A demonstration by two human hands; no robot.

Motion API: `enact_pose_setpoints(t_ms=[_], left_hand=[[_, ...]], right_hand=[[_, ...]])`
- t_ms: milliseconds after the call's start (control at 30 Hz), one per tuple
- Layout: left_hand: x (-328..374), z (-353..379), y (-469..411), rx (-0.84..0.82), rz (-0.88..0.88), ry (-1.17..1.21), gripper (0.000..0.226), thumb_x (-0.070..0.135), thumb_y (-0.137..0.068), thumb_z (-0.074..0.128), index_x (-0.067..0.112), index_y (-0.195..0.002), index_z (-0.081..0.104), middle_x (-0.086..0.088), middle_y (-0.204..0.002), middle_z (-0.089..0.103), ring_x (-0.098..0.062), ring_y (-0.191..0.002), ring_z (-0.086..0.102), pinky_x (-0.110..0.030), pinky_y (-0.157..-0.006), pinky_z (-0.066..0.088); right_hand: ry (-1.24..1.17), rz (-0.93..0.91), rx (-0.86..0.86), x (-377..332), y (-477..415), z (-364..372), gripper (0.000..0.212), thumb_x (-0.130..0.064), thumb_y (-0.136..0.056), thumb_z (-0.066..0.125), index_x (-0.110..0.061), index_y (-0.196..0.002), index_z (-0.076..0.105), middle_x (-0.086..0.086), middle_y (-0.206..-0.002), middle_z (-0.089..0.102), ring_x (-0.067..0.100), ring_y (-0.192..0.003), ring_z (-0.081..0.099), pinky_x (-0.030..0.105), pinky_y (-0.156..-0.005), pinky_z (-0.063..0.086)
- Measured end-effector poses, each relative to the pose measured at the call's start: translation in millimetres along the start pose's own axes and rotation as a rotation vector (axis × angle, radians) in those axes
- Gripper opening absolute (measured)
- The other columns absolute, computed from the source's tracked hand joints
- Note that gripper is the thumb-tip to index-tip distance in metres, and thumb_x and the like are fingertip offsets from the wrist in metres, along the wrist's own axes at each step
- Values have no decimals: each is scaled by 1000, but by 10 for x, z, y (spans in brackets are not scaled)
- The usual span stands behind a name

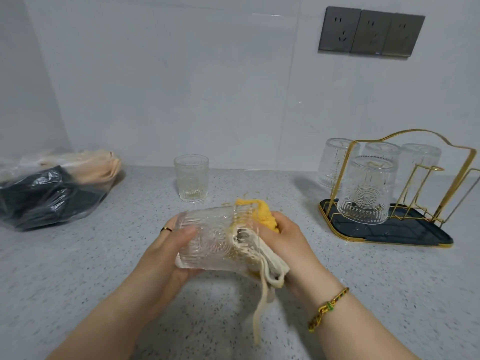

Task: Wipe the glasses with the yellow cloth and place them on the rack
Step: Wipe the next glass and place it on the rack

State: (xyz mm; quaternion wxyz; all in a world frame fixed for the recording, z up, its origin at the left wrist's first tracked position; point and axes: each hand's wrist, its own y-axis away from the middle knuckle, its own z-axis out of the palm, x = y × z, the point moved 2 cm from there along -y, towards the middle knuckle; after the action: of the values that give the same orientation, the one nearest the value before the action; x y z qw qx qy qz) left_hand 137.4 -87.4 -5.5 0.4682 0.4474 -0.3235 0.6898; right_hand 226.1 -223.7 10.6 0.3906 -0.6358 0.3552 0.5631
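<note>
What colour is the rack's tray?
The rack's tray is dark, nearly black, with a gold rim, in the head view.

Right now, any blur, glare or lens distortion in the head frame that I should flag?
Head view: motion smear on the held glass and yellow cloth between left hand and right hand; head view: wide-angle warp tilts the wall sockets and rack; head view: soft light, faint shadows, glare mainly on the plastic bag.

The counter [259, 183] is wide open between the lone glass [191, 178] and the rack [405, 229]. Four glasses [367, 189] hog its left, front-right pegs [432, 168] are free.
</note>
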Motion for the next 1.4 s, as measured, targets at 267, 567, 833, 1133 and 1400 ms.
enact_pose_setpoints(t_ms=[267,567,833,1133,1400], left_hand=[[9,40,30,-37,-133,-138,54,54,-68,40,7,-84,62,-16,-51,59,-21,-38,55,-25,-37,50],[15,61,51,82,56,-30,44,28,-64,58,14,-106,55,-12,-76,68,-28,-48,65,-28,-37,51],[-17,120,85,137,43,38,24,25,-96,31,16,-95,54,-13,-85,61,-19,-46,66,-29,-38,52],[19,182,126,121,103,-35,39,43,-72,44,18,-99,56,-12,-90,64,-19,-52,67,-27,-40,53],[265,867,-115,33,185,-265,56,34,-69,69,16,-117,47,-3,-89,63,-13,-49,66,-28,-42,54]], right_hand=[[165,-355,4,-47,73,-1,25,-13,-76,68,-30,-79,51,-11,-72,56,-6,-60,53,7,-55,41],[128,-58,-99,-22,-26,-88,24,-29,-84,58,-7,-95,61,18,-93,67,12,-74,57,18,-62,43],[-244,-12,-47,-4,-13,-132,7,-22,-83,57,-16,-85,58,3,-84,65,16,-78,61,28,-76,50],[-586,-126,210,-40,113,-502,40,-46,-60,65,-14,-82,61,1,-69,71,13,-66,67,30,-65,57],[-560,-48,475,97,450,-1812,32,-30,-88,47,-9,-112,51,8,-80,68,21,-72,65,35,-63,46]])
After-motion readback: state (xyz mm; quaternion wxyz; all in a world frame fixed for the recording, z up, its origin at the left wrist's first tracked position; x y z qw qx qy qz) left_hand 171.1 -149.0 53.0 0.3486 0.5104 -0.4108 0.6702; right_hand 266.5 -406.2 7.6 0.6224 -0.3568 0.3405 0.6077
